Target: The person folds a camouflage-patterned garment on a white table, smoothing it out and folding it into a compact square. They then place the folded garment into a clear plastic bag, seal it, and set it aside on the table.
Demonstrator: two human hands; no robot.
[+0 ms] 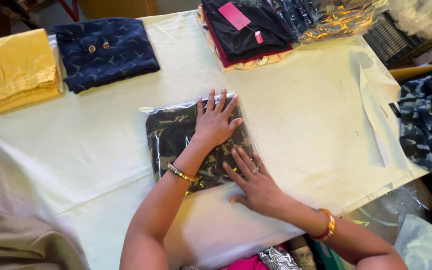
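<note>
A pale cloth-covered table bears a bagged camouflage garment at its centre, with the left hand and right hand pressed flat on it, fingers spread, grasping nothing. Folded yellow cloth, a navy garment and a dark stack line the far edge; clutter surrounds the table.

A table covered by a pale cream cloth carries everything. At its middle lies a camouflage garment sealed in a clear plastic bag. Along the far edge rest a folded yellow garment, a folded navy patterned garment, and a stack of dark folded clothes with a pink tag.
</note>
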